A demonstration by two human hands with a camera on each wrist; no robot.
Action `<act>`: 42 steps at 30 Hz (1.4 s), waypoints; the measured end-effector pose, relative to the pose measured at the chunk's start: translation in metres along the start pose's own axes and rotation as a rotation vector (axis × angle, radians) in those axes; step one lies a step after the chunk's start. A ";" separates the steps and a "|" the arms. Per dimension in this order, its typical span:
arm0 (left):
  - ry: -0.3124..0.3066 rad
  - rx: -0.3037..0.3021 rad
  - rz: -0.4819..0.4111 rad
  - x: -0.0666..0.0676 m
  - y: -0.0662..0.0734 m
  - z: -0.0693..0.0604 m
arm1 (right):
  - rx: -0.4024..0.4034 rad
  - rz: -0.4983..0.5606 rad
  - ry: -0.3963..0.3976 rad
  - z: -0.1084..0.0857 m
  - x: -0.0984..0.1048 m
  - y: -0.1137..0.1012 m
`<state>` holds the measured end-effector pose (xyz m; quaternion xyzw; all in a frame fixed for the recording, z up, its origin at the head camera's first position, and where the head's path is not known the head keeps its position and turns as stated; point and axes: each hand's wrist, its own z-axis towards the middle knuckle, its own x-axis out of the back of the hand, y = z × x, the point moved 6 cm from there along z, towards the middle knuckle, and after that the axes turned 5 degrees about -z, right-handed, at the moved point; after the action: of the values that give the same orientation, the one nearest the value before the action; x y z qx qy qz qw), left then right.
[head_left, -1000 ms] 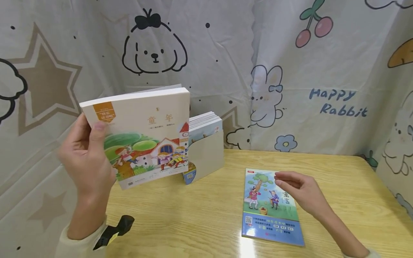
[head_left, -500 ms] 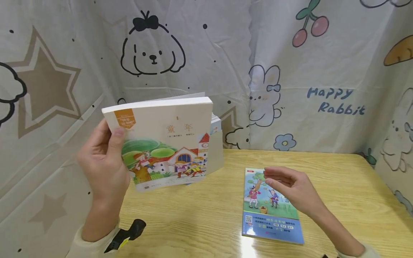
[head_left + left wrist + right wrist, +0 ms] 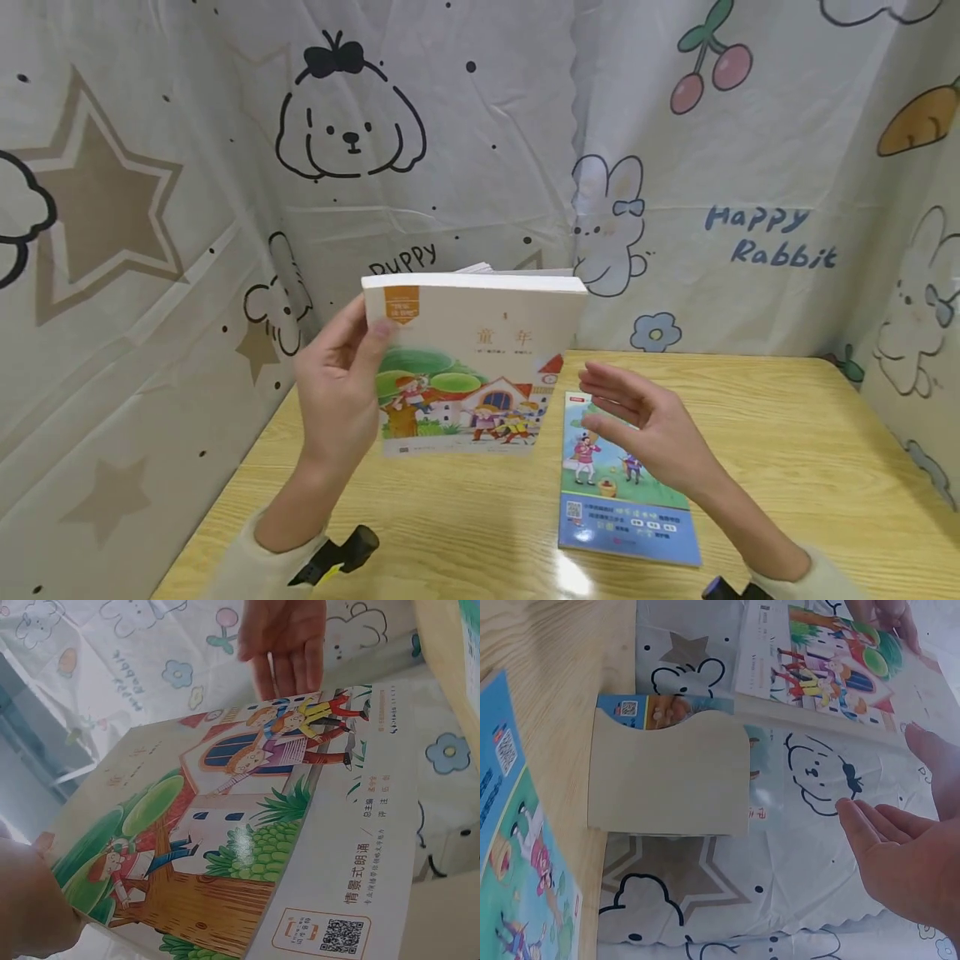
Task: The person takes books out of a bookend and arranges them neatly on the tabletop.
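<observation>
My left hand [image 3: 341,396] pinches the left edge of a cream paperback book [image 3: 465,375], thumb on its illustrated cover, fingers behind. The book is held up above the table, its white page block showing along the top. Close to its right edge my right hand [image 3: 645,421] hovers with fingers extended and thumb apart, holding nothing. In the right wrist view that hand [image 3: 915,855] stands a small gap from the cream book [image 3: 832,667]. A blue-and-green book [image 3: 626,525] lies flat on the table beneath my right hand, which hides part of its cover.
A beige book holder [image 3: 667,776] with books in it stands on the wooden table [image 3: 450,533], mostly hidden behind the raised book in the head view. Printed curtains [image 3: 487,167] hang around the back and sides of the table.
My left hand has carried the cream book rightward and slightly down, now in front of the book holder. My right hand has moved left toward it, its fingers spreading a little.
</observation>
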<state>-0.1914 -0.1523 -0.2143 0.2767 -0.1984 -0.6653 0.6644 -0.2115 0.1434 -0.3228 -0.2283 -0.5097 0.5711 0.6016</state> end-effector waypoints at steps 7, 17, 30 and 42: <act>-0.064 0.039 -0.027 -0.021 -0.012 -0.006 | 0.015 0.053 -0.020 0.007 -0.011 -0.006; -0.120 0.057 -0.063 -0.035 -0.027 -0.013 | 0.131 0.013 0.018 0.005 -0.008 0.001; -0.146 0.455 -0.164 -0.039 -0.072 -0.016 | 0.080 0.049 0.047 -0.004 0.009 0.018; -0.154 0.462 -0.168 -0.006 -0.101 0.007 | -0.081 0.200 0.044 -0.020 0.028 0.045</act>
<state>-0.2739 -0.1435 -0.2724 0.3852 -0.3713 -0.6743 0.5089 -0.2192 0.1864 -0.3591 -0.3145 -0.4937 0.6020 0.5430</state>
